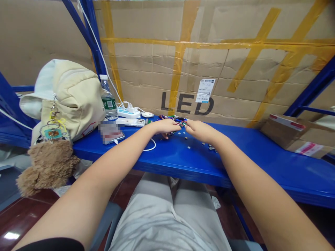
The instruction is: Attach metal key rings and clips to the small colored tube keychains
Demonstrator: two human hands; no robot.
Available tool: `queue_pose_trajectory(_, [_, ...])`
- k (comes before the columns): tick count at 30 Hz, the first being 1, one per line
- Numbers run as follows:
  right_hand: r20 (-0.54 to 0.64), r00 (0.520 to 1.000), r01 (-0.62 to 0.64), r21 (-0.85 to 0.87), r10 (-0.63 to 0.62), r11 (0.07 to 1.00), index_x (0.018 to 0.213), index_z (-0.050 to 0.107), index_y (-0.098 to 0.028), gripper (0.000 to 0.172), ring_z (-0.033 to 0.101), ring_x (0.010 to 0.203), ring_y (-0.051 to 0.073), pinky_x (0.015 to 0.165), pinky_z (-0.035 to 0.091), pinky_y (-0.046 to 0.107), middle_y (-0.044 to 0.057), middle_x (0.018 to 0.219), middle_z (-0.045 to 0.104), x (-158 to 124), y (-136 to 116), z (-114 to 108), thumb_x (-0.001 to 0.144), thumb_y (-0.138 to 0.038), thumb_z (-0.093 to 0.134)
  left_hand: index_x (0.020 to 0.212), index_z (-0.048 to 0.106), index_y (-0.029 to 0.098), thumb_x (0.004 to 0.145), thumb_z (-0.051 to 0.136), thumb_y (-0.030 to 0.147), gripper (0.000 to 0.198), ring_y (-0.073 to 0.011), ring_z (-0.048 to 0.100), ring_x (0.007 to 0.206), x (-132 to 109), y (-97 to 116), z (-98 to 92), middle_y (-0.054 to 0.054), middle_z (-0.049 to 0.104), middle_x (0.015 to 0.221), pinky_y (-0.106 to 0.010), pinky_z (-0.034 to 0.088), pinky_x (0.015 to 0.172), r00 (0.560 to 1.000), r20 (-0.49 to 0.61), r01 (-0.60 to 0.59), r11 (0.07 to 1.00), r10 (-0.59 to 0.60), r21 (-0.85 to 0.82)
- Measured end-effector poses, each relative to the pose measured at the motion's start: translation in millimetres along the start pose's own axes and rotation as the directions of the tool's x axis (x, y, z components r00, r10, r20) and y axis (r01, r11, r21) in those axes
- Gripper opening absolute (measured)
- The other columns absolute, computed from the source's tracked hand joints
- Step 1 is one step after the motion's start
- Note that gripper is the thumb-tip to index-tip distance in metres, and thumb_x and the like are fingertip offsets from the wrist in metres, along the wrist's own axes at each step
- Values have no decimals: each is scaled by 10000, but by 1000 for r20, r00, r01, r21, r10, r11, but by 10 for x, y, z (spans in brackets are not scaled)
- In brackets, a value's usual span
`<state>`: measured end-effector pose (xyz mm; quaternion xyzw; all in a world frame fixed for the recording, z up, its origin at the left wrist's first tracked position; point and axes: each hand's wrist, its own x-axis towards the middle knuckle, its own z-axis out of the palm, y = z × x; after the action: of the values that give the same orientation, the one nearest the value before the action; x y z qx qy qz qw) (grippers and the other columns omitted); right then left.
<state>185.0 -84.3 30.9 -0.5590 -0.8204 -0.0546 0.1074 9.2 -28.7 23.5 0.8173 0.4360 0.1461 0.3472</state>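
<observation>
Just beyond the left hand (164, 127) and right hand (200, 131), a large cardboard carton (209, 62) crossed with yellow tape; beneath them, a blue steel worktop (251, 157). Left of the hands, a cream backpack (70, 94) with a plush bear charm (48, 167), then a water bottle (108, 99) and a power strip (127, 112). Both hands palm-down, fingertips nearly meeting, any pinch impossible to tell. Directly ahead of the fingertips, a tangle of colourful keychain-like pieces (174, 118), long axis running sideways along the worktop's back edge. Nearer and rightward, small silver discs (209, 147), scattered.
</observation>
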Motion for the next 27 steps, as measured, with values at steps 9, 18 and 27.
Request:
queue_pose_trajectory(9, [-168, 929, -263, 330, 331, 907, 811, 531, -178, 335, 541, 653, 181, 635, 420, 281, 79, 726, 625, 552, 444, -2, 956, -376, 303, 663, 511, 173, 818, 538, 532, 392, -124, 546, 525, -32, -126, -161, -16, 546, 652, -220, 452, 448, 987, -133, -71, 988, 89, 137])
queue_pose_trajectory(18, [116, 897, -435, 396, 426, 809, 934, 587, -124, 223, 600, 566, 149, 516, 454, 258, 128, 858, 702, 786, 467, 126, 936, -241, 398, 854, 585, 156, 869, 527, 501, 350, -125, 599, 589, 8, -202, -189, -46, 644, 770, -209, 478, 494, 965, -240, -103, 995, 102, 7])
queue_pose_trajectory(27, [269, 920, -273, -83, 286, 958, 815, 721, -175, 143, 656, 780, 196, 676, 479, 283, 61, 859, 734, 197, 1011, -15, 747, -285, 658, 844, 621, 159, 861, 544, 470, 321, -126, 559, 643, 48, -179, -91, -47, 627, 800, -232, 422, 547, 910, -276, -270, 948, 308, 169])
